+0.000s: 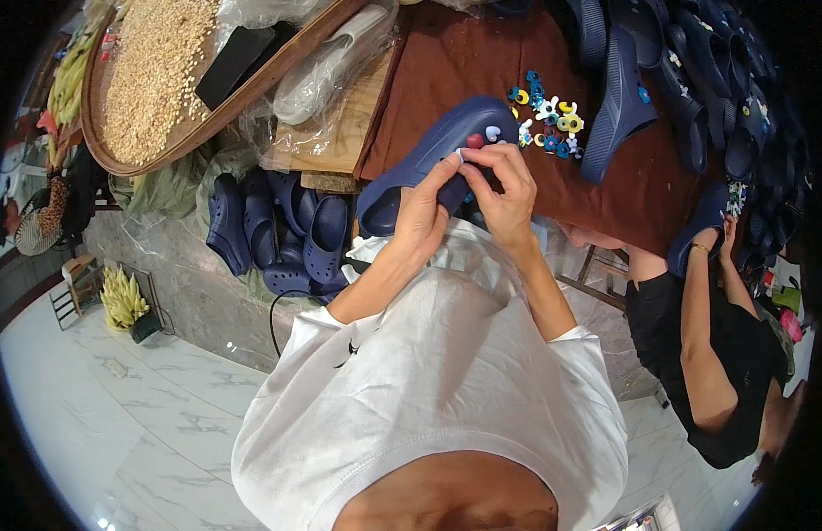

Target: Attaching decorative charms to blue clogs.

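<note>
A dark blue clog [411,159] lies at the table's near edge, its toe pointing away to the right. My left hand [421,211] is closed on its near side, thumb on top. My right hand [504,190] pinches at a small white charm [461,154] on the clog's upper, where both hands' fingertips meet. Beyond the fingers, a red charm [474,141] and a pale heart-like charm [492,133] sit on the toe. Loose coloured charms [552,119], white, yellow and blue, are scattered on the brown cloth [446,62] past my right hand.
Many blue clogs [619,106] line the right side of the table. A co-worker [712,354] there handles another clog [698,230]. More clogs [327,234] are piled left of my arms. A round tray of kernels [158,80] holds a black slab at the back left, beside a plastic-wrapped white shoe [331,66].
</note>
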{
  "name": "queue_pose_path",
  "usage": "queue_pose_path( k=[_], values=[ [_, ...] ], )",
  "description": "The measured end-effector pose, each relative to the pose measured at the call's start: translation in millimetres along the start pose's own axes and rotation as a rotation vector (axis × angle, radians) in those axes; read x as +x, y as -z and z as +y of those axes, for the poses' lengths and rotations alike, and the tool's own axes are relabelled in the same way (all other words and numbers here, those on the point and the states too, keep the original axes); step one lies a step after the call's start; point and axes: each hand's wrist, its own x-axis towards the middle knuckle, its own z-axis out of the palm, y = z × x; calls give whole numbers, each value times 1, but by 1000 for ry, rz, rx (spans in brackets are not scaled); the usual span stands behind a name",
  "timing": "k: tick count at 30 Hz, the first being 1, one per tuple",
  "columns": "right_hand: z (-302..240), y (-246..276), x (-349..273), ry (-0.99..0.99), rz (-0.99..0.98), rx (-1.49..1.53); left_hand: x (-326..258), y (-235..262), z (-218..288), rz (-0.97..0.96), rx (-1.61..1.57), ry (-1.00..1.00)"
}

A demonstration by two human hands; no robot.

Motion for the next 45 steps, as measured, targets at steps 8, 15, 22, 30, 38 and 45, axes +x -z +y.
queue_pose_path(
  k=[8,15,22,30,38,45],
  values=[
    [-5,11,3,-81,-78,70,-1,-6,0,-31,132,-75],
    [-9,11,3,-180,-47,85,1,-4,-5,18,150,-93],
    [-12,5,-2,-83,-26,-35,2,-6,-3,58,164,-110],
    [-10,-1,-5,81,17,-156,11,-4,-2,105,182,-97],
    [29,40,-15,-285,120,-133,13,-6,15,91,123,74],
    [83,41,-10,-200,20,-435,15,9,17,40,-77,122]
  ],
)
